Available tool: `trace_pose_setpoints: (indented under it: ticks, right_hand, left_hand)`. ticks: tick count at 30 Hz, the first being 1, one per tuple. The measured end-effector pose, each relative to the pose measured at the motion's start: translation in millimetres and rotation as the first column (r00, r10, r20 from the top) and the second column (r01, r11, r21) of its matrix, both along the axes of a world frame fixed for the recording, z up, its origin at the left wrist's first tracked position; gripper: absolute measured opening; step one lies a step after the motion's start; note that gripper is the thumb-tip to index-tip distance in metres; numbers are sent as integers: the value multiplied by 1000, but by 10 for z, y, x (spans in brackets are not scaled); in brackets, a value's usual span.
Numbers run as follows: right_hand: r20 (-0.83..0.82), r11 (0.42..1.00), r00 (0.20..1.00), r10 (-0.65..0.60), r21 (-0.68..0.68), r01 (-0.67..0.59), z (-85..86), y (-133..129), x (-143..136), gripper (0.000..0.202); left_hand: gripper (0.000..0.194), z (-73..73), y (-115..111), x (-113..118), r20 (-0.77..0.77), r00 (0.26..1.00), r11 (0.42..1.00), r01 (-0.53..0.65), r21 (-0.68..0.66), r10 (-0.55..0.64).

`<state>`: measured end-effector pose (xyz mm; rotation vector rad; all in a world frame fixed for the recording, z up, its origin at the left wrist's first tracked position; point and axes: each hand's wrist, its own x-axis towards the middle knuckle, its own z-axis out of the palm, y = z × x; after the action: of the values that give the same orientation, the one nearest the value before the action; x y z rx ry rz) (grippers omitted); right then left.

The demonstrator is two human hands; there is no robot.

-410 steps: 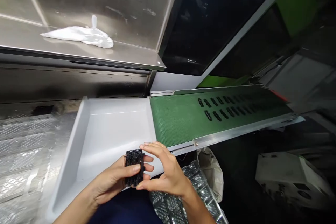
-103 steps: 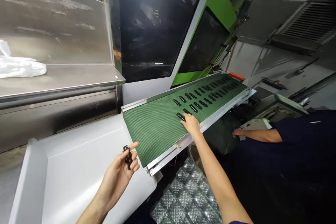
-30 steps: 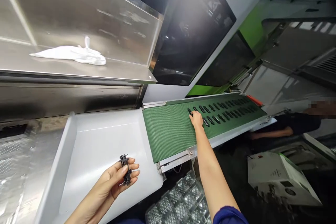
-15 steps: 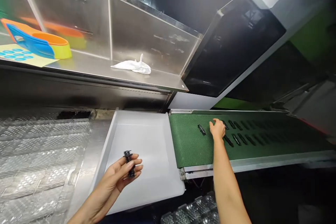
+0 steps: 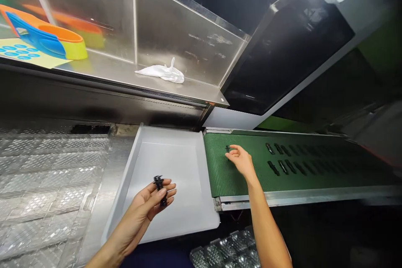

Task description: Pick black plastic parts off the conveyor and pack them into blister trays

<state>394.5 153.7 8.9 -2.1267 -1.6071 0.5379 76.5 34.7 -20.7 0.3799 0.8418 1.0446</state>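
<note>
My left hand (image 5: 150,201) is closed on a small black plastic part (image 5: 161,188), held upright above the white tray (image 5: 147,171). My right hand (image 5: 240,159) reaches over the near end of the green conveyor belt (image 5: 216,176), its thumb and fingers pinching another small black part (image 5: 228,149). The fingers partly cover that part, and I cannot tell whether it still touches the belt. Farther along the belt lie more black parts (image 5: 282,166) in two rows.
Clear ribbed plastic trays (image 5: 63,184) cover the left side, with more clear trays (image 5: 229,249) low at the bottom. On the metal shelf (image 5: 109,71) sit a crumpled white glove-like item (image 5: 163,73) and an orange, blue and yellow holder (image 5: 59,44). Dark panels (image 5: 289,58) stand behind the belt.
My right hand has moved left along the belt and taken hold of the black part lying apart near its end. The left hand still holds its part, slightly shifted right in view.
</note>
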Motion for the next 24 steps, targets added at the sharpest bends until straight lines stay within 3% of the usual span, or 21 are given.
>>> trace_pose_setpoints:
  ticks: [2, 4, 6, 8, 12, 15, 17, 18, 22, 24]
  right_hand:
    - [-179, 980, 964, 199, 34, -196, 2, -380, -469, 51]
    - [-475, 882, 746, 466, 178, -437, -11, -761, -917, 53]
    - [-490, 838, 682, 543, 265, -477, -20, -1046, -1263, 44]
    - [-404, 825, 720, 565, 302, -478, -20, -1189, -1467, 41]
    - [-249, 777, 741, 623, 301, -552, -2, -1193, -1537, 45]
    - [-149, 657, 645, 749, 291, -696, 3, -1153, -1516, 80]
    - [-122, 582, 575, 809, 307, -753, -4, -1148, -1534, 90]
    - [-129, 577, 569, 812, 318, -752, -9, -1151, -1552, 87]
    - [-190, 649, 625, 757, 334, -684, -10, -1163, -1617, 77]
    - [-181, 639, 618, 765, 334, -693, -4, -1159, -1625, 78]
  left_hand:
    - [31, 12, 9, 69, -16, 1000, 999, 24, 46, -24]
    - [32, 26, 13, 114, -15, 999, 995, 52, 85, -51]
    - [33, 40, 10, 120, -3, 996, 988, 94, 125, -94]
    - [34, 52, -1, 86, -10, 991, 979, 134, 155, -134]
    - [36, 58, -30, -60, -69, 984, 980, 168, 106, -161]
    - [37, 45, -53, -180, -45, 982, 981, 188, 45, -186]
    - [37, 33, -71, -250, -4, 976, 975, 218, 33, -218]
    - [36, 29, -81, -281, 10, 972, 972, 234, 32, -234]
    - [33, 38, -115, -367, 46, 958, 958, 283, 39, -284]
    - [33, 58, -119, -384, 50, 950, 951, 305, 42, -307]
